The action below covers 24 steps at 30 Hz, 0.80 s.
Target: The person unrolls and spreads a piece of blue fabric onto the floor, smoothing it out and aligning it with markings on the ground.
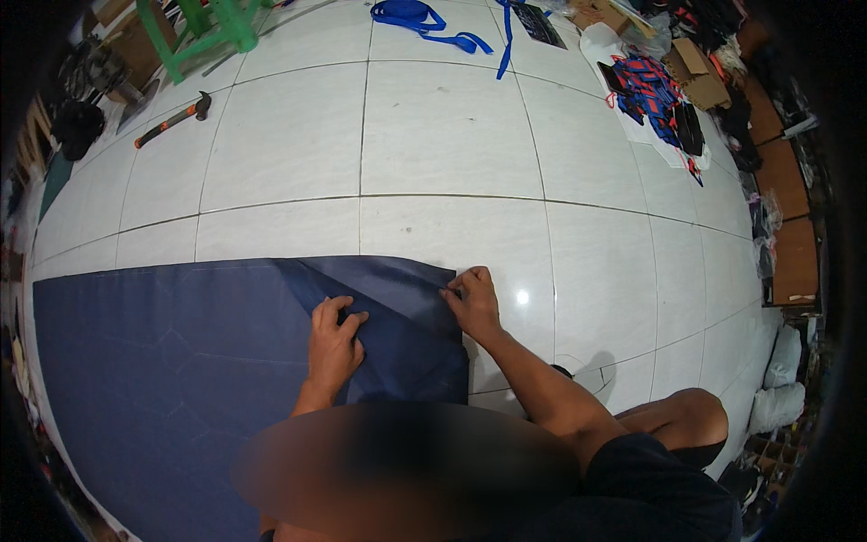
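Note:
A large sheet of navy blue fabric (163, 361) lies spread over the floor, its right part lifted into loose diagonal folds. My right hand (475, 303) pinches the sheet's right edge near its far corner between thumb and fingers. Further left, my left hand (336, 348) has bent fingers closed on a fold of the same fabric. Pale thin lines run across the flat part of the sheet. A blurred patch hides the fabric's near side.
White tiles (452, 135) make up the floor. A hammer (176, 119) and a green stool (194, 36) are at far left. Blue webbing (411, 16) lies at the far side. Red-and-blue straps (650, 90) are heaped at far right, near a cardboard box (697, 77).

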Available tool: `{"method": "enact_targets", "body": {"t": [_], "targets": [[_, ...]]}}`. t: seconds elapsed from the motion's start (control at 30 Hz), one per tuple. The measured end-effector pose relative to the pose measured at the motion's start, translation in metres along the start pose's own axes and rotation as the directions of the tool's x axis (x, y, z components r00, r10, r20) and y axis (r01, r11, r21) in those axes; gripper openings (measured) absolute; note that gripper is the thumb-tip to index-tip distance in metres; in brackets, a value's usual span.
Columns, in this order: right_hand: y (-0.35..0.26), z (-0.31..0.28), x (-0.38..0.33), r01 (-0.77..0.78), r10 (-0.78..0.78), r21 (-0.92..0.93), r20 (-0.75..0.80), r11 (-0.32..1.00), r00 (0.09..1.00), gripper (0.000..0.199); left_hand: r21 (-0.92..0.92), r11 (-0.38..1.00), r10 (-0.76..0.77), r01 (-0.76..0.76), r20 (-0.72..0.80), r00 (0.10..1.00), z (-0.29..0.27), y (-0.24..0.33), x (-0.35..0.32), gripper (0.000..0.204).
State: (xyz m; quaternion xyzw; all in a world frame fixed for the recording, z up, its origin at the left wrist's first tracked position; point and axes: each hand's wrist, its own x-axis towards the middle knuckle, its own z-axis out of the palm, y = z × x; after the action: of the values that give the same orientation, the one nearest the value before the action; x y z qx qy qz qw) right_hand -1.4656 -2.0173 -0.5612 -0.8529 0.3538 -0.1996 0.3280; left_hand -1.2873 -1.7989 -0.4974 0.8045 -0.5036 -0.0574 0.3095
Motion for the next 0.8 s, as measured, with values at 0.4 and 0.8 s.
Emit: {"method": "enact_targets", "body": {"t": [0.4,0.8], "targets": [[-0.050,-0.026,0.033,-0.637,0.422,0.539,0.478,0.552,0.770,0.069,0.006,1.000,-0.001,0.001,-0.001,1.000,0.003,-0.003,-0.001,0.044],[-0.049,-0.036,0.033,-0.638,0.139,0.437,0.747,0.634,0.650,0.034,-0.039,0.999,-0.016,0.016,0.004,1.000,-0.002,0.001,0.010,0.035]]}}
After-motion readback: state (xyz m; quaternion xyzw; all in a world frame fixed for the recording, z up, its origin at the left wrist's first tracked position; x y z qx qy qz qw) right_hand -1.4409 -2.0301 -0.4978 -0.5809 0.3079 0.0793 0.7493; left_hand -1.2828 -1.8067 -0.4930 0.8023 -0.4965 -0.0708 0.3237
